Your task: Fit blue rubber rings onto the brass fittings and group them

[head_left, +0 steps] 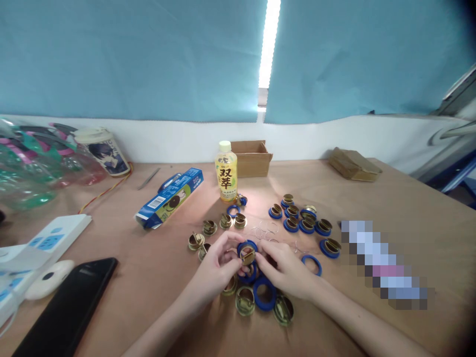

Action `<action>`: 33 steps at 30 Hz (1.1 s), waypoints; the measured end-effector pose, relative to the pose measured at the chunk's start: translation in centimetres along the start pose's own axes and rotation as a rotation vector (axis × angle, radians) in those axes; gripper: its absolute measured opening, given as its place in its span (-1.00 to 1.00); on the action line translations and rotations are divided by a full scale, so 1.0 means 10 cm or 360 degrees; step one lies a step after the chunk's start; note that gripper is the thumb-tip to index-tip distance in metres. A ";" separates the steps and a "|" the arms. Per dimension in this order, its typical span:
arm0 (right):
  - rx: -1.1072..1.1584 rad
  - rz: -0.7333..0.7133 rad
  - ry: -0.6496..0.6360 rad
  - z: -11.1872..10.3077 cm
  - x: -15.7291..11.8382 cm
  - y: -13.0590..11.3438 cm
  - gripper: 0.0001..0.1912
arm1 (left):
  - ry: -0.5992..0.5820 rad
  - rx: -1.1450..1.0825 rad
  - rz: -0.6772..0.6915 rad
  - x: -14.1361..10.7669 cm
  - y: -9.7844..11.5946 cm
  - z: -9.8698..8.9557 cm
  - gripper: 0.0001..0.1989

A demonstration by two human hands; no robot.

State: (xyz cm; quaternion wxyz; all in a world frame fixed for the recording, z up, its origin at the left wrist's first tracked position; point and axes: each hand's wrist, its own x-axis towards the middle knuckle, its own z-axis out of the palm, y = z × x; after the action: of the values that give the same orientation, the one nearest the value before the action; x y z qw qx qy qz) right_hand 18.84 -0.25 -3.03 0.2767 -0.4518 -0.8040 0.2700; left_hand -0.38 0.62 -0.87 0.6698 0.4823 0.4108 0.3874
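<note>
Drink bottle (226, 173) is set towards the back of the table (141, 277), before an open carton (251, 161). Snack box (171, 197) is laid to its left; farther left, cup (107, 153), then spray bottles (44, 168). At near left, round case (51, 278) is placed between power strip (70, 233) and phone (67, 307). Wrapped package (353, 166) is placed at back right. Metal fittings (210, 227) are scattered left and front; others are seated in rings (273, 297) at right. Wire loops (266, 232) are strewn between these groups.
</note>
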 end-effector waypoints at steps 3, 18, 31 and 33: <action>0.0009 0.0004 -0.0005 -0.01 0.00 0.00 -0.72 | 0.0001 0.0000 0.0008 0.00 0.00 0.00 -0.73; -0.0003 -0.0002 -0.0015 -0.01 -0.01 0.01 -0.74 | -0.0009 0.0021 0.0008 0.01 -0.01 -0.01 -0.73; 0.0010 -0.0011 -0.0018 -0.01 0.00 0.00 -0.73 | -0.0017 0.0010 0.0015 0.01 -0.02 -0.01 -0.72; 0.0001 -0.0005 -0.0010 -0.01 0.00 0.01 -0.73 | -0.0015 0.0011 0.0019 0.01 -0.03 -0.01 -0.71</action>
State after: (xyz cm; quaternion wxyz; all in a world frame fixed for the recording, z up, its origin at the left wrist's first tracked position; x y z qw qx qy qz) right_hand 18.95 -0.23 -3.02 0.2749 -0.4495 -0.8055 0.2713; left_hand -0.45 0.64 -1.22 0.6677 0.4889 0.4061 0.3877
